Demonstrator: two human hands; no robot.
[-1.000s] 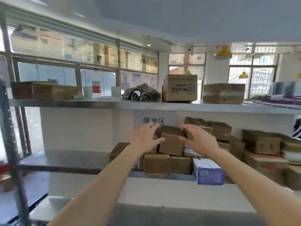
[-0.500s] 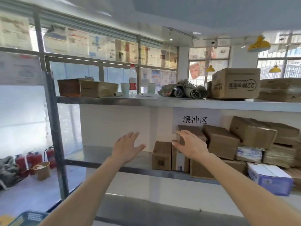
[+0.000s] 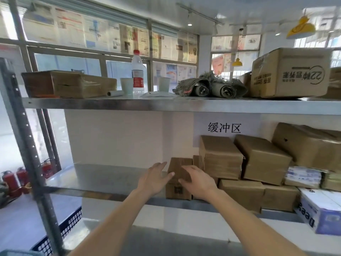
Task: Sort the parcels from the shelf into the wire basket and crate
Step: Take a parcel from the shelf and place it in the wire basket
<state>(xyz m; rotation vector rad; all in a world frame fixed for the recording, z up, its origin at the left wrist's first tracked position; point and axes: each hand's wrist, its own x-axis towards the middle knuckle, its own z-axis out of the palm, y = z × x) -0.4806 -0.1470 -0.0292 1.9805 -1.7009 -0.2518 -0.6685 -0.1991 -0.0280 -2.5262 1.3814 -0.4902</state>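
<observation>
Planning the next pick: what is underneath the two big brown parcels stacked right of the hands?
The big parcels rest on flatter brown boxes lying on the middle shelf. The right hand covers the stack's left end.

You are looking at brown cardboard parcels (image 3: 220,157) stacked on a grey steel shelf (image 3: 110,174), a white and lilac box (image 3: 321,211) sitting at the right, a clear bottle (image 3: 137,74) wearing a red cap and red label, red fire extinguishers (image 3: 11,179), a dark blue lattice crate (image 3: 60,230), and yellow lamps (image 3: 300,27) hanging
</observation>
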